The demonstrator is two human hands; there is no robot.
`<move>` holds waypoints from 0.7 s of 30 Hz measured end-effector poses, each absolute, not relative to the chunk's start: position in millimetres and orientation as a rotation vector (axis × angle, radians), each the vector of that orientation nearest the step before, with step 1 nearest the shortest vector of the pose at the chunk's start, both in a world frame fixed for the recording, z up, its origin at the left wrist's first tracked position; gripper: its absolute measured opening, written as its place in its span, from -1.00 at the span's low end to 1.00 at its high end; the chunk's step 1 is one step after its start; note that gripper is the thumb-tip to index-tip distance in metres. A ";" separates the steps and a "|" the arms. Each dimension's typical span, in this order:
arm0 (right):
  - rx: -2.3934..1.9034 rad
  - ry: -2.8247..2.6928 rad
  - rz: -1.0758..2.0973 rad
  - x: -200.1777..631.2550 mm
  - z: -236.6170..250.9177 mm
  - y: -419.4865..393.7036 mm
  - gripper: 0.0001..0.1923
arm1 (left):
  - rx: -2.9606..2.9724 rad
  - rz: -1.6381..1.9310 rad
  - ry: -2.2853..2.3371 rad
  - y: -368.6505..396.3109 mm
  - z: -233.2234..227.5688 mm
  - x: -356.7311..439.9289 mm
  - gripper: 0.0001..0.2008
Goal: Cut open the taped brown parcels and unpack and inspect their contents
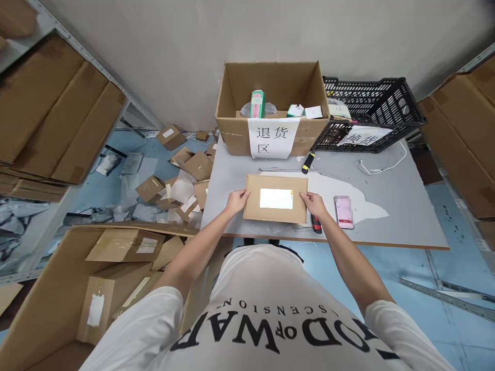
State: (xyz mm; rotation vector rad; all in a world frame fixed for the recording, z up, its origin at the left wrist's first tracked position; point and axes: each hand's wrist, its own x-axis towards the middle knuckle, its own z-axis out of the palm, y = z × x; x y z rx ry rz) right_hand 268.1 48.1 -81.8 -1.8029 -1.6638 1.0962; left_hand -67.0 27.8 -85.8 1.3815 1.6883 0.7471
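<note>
Grey table point(402, 206) against a pale wall is your work surface, with flattened cardboard stacked on the shelving at either side and torn boxes littering the blue floor to your left. At the back of the table stands an open carton point(232, 103) with a paper sign hanging down its front, and beside it a black crate point(386, 100) with its own sign. The parcel point(275, 198), a flat brown box with a white label on top, lies square on the table just in front of you, near the front edge. Your left hand point(236, 200) grips its left end and your right hand point(314, 203) its right end, fingers of each curled and clamped on the short edges, thumbs on top. Hold it level with even pressure from both sides, I would judge, so the thin box does not bow or slip, and keep the label facing up where you can read it. Mind the pink phone point(344, 212) just right of your right hand and the red-and-black cutter point(316, 223) partly tucked under that wrist; a yellow-and-black tool point(308, 162) lies behind the parcel. Label print is washed out to plain white, the phone face is blurred, and the carton's contents are only partly visible. Your fingertips under the parcel's edges are hidden.
</note>
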 end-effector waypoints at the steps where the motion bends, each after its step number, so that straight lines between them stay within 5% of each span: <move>1: -1.826 -1.661 1.092 267.5 -84.7 51.9 -0.50 | 1.344 0.766 1.670 30.0 -90.3 -66.1 -0.57; 12: -1.955 -1.606 1.063 266.6 -106.0 76.1 -0.48 | 1.003 0.948 1.332 36.3 -122.0 -63.5 -0.29; 21: -1.691 -1.266 1.175 279.9 -135.0 32.5 -0.38 | 0.833 0.991 1.413 8.2 -150.5 -76.5 -0.36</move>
